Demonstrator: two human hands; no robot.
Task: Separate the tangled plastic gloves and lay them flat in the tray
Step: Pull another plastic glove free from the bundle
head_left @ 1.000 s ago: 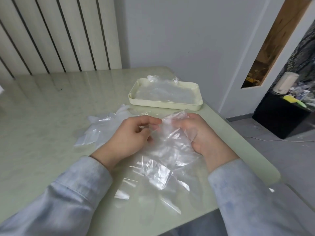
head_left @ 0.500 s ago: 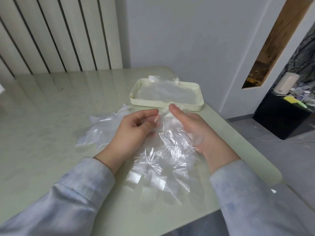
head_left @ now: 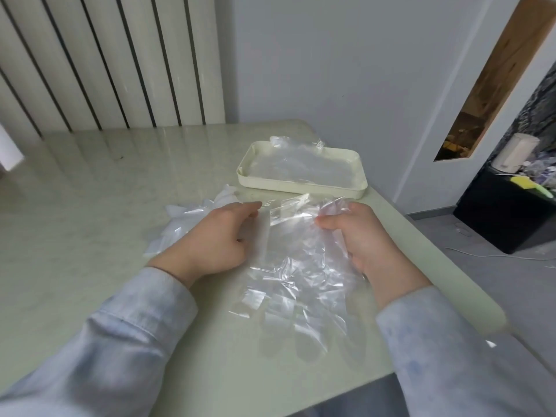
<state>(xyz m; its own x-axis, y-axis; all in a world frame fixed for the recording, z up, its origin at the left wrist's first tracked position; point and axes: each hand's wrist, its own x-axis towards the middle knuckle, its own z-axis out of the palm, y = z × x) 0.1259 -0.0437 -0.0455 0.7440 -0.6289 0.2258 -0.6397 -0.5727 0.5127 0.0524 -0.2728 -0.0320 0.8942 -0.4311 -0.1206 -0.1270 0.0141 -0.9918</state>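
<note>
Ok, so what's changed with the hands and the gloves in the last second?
The left hand and right hand, bunched together on the glove a second ago, have moved apart. Each now pinches one side of its cuff, so the glove is stretched wider and flatter over the table. The tray and the loose pile to the left have not moved.

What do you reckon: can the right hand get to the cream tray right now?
Probably yes: the tray lies just beyond the right hand, with nothing standing between them, though that hand is busy pinching the glove.
</note>
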